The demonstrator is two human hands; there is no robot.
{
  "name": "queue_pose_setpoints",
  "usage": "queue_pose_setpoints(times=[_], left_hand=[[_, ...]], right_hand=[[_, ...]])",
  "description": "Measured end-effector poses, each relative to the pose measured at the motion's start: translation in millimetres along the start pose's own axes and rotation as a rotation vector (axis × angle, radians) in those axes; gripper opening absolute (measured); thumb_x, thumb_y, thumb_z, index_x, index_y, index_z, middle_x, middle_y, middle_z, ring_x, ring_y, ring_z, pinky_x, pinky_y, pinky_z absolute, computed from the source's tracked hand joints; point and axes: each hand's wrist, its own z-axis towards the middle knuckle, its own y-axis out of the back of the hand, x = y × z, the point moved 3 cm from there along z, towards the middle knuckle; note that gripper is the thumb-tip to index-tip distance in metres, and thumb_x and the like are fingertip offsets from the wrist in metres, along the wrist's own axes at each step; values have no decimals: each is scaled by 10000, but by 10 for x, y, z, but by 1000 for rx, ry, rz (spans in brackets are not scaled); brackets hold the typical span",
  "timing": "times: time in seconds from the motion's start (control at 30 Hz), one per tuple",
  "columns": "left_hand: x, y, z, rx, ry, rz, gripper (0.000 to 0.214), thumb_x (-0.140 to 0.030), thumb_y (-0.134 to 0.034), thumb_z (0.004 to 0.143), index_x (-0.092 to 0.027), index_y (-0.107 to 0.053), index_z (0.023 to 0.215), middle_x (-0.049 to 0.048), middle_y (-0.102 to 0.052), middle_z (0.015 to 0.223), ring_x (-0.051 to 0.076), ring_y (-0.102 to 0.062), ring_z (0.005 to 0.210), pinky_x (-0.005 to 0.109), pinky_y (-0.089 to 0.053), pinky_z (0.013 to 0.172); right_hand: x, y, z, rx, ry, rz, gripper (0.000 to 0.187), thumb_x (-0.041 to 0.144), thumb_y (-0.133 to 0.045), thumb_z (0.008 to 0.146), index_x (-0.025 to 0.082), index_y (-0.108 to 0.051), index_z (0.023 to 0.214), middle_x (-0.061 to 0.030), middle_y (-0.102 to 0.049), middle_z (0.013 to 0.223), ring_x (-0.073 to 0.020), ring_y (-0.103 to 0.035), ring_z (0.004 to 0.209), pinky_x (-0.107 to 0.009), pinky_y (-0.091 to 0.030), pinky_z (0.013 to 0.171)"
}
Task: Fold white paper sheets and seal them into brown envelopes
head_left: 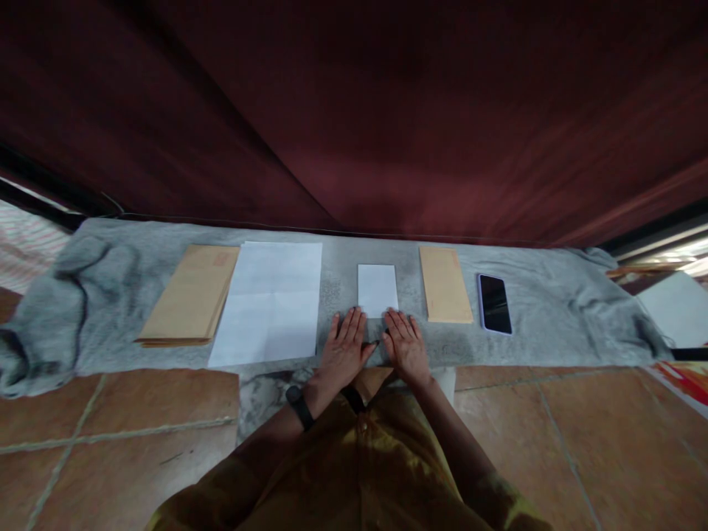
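Note:
My left hand (344,348) and my right hand (405,344) lie flat, side by side, on a grey cloth (110,287), fingers stretched out and holding nothing. Their fingertips reach the near edge of a small folded white paper (377,287). A black band sits on my left wrist. Left of my hands lies a large white sheet (271,302) with fold creases, and beyond it a stack of brown envelopes (191,295). To the right of the folded paper lies a single brown envelope (444,284).
A dark phone (494,303) lies face up right of the single envelope. A dark red curtain (387,110) hangs behind the cloth. Brown floor tiles (110,428) run along the near side. More white paper (675,306) lies at the far right edge.

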Motion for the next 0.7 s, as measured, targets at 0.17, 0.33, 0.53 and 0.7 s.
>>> queue_pose_setpoints(times=[0.17, 0.33, 0.53, 0.7], left_hand=[[19, -21, -12, 5, 3, 2, 660, -452, -436, 1008, -75, -356, 1544, 176, -331, 1627, 297, -223, 1545, 560, -181, 1268], [22, -10, -1, 2, 6, -12, 663, -447, -443, 1005, -88, -343, 1553, 172, -318, 1634, 295, -213, 1549, 567, -200, 1262], [11, 19, 65, 9, -17, -21, 654, -459, -430, 1012, -91, -351, 1548, 157, -326, 1637, 286, -204, 1552, 542, -187, 1272], [-41, -20, 117, 7, -81, -65, 645, -449, -414, 1022, -89, -343, 1552, 163, -331, 1635, 261, -231, 1547, 482, -248, 1266]], right_hand=[[-18, 13, -17, -13, -17, -5, 505, 299, -385, 1058, 174, -403, 1547, -106, -478, 1557, -259, -419, 1458, -492, -261, 1235], [-41, 6, -30, -15, -27, 14, 503, 291, -380, 1056, 193, -403, 1549, -101, -479, 1558, -255, -421, 1457, -493, -275, 1228], [-59, -14, -42, -21, -35, 21, 497, 288, -378, 1056, 166, -423, 1536, -113, -471, 1562, -255, -413, 1462, -495, -273, 1235], [-60, -13, -38, -13, -42, 35, 491, 296, -374, 1058, 171, -435, 1530, -113, -487, 1549, -253, -414, 1462, -506, -284, 1233]])
